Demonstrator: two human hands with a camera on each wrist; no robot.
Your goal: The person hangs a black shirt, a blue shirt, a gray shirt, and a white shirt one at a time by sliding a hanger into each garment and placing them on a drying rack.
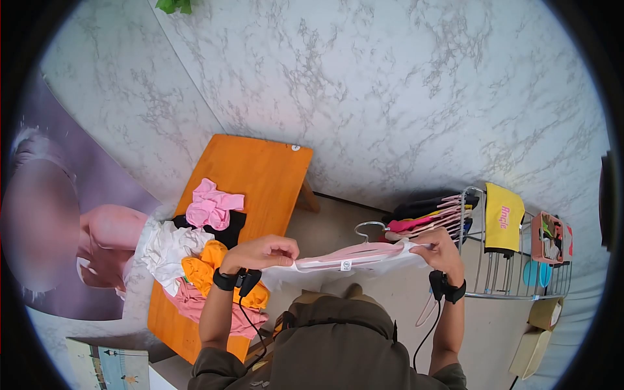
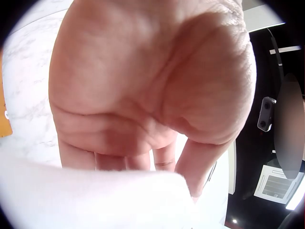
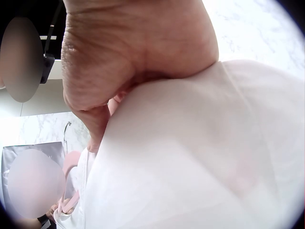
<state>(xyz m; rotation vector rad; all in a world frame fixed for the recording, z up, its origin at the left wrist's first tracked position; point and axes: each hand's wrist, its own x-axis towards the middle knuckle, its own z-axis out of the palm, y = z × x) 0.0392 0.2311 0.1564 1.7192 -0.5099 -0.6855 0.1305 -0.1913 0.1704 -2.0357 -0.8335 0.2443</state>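
A white garment (image 1: 383,263) with a small printed neck label hangs between my two hands, a pink clothes hanger (image 1: 344,255) inside its neck opening. The hanger's metal hook sticks up above the collar. My left hand (image 1: 263,252) pinches the garment's edge at one shoulder. At the opposite shoulder my right hand (image 1: 439,248) grips the cloth between thumb and fingers. White cloth (image 2: 95,198) covers the left fingertips in the left wrist view. In the right wrist view, the cloth (image 3: 190,143) spreads below the palm and hides most fingers.
To the left, a wooden table (image 1: 273,169) bears a pile of clothes: pink (image 1: 213,207), white (image 1: 179,250), orange and black. On the right a metal rack (image 1: 484,286) carries clothes on pink hangers, a yellow cloth (image 1: 504,218) and a pink basket (image 1: 546,239). Marbled wall panels stand behind.
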